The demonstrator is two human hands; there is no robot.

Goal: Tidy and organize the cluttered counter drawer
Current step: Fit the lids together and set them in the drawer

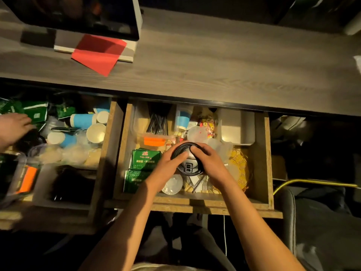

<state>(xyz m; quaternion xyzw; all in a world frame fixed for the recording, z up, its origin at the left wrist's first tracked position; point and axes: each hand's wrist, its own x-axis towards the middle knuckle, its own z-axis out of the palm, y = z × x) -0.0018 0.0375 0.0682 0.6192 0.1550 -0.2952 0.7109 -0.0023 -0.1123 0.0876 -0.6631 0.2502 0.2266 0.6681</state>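
An open wooden drawer (261, 153) lies below the counter edge, full of mixed items. Over its middle, my left hand (168, 169) and my right hand (210, 161) both grip a stack of black round lids (187, 169) from either side. Green packets (143, 167) lie at the drawer's left, a clear lid (172, 185) near its front. A yellow wicker basket (241, 169) sits to the right. At the back are a clear box with black straws (156, 122), a blue paper cup (183, 118), small colourful sachets (208, 125) and a white bin (237, 128).
A second open drawer (101, 153) to the left holds blue paper cups (82, 121), green packets (37, 112) and plastic bags; another person's hand (13, 127) reaches into it. On the counter lie a red paper sheet (99, 53) and a dark screen (88, 14). A chair (320, 222) stands at the right.
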